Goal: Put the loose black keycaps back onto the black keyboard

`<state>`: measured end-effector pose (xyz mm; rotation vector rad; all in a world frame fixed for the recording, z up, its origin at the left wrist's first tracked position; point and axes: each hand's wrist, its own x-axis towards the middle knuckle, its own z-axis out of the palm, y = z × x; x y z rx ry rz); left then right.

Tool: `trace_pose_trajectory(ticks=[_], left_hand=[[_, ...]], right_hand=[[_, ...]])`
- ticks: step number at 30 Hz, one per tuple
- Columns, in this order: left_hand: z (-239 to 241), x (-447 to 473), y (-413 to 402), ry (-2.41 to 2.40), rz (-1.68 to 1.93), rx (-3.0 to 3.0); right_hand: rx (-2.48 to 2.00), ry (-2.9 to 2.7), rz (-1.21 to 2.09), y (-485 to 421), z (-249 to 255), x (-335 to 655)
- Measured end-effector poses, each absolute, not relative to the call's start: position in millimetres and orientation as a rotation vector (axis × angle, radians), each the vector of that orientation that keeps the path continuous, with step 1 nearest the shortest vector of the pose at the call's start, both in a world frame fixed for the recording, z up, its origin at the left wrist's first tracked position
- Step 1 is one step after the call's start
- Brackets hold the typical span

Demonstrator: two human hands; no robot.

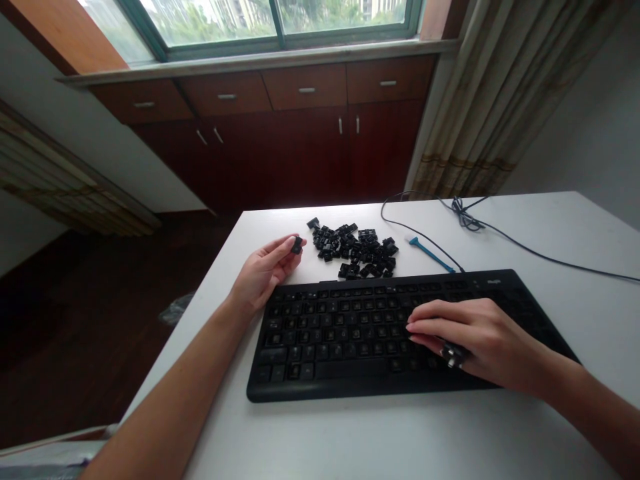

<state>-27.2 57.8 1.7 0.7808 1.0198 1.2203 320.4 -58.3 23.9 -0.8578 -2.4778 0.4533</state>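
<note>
My left hand (265, 270) pinches a small black keycap (297, 245) between thumb and fingers, just above the far left corner of a black keyboard (325, 392). My right hand (465, 333) is over the right half of the keyboard, its fingertips drawn together close to the keys. A small dark object with shiny ends (454, 354) is tucked under the curled fingers of this hand; its kind I cannot make out. Many key positions on the keyboard show no cap. Behind it lies a loose heap of black keycaps (357, 248).
A blue plastic stick tool (431, 255) lies behind the keyboard, beside the black cable (530, 248), which is bundled farther back. The white table (320, 440) has its left edge beside my left forearm. Beyond are a cabinet (300, 153), window and curtains.
</note>
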Motion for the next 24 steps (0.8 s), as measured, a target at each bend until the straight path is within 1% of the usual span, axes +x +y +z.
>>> trace_pose_trajectory(ticks=[9,11,13,14,16,19,20,22,24], left_hand=[[3.7,-24.0,56.8,1.011,1.23,0.773],[3.6,-24.0,56.9,1.002,1.231,0.783],[3.7,-25.5,57.3,0.994,1.234,0.798],[4.1,-26.8,57.5,0.99,1.239,0.808],[6.0,-29.7,57.8,0.977,1.256,0.835],[11.5,-31.2,55.7,0.933,1.278,0.859],[13.7,-29.9,54.0,0.91,1.274,0.854],[17.9,-24.3,48.5,0.849,1.238,0.819],[21.6,-15.7,40.7,0.78,1.16,0.772]], right_hand=[[-0.932,-2.425,0.517,-58.5,31.7,319.3],[-0.949,-2.261,0.508,-60.4,37.7,321.8],[-0.987,-1.945,0.552,-62.8,44.9,323.9],[-1.005,-1.758,0.612,-63.8,48.8,323.8],[-1.002,-1.463,0.84,-64.8,57.5,320.1],[-0.851,-1.304,1.275,-64.6,71.8,304.2],[-0.802,-1.302,1.369,-64.6,76.5,296.8],[-0.795,-1.361,1.41,-65.4,84.4,281.3],[-0.818,-1.44,1.341,-66.7,87.4,267.6]])
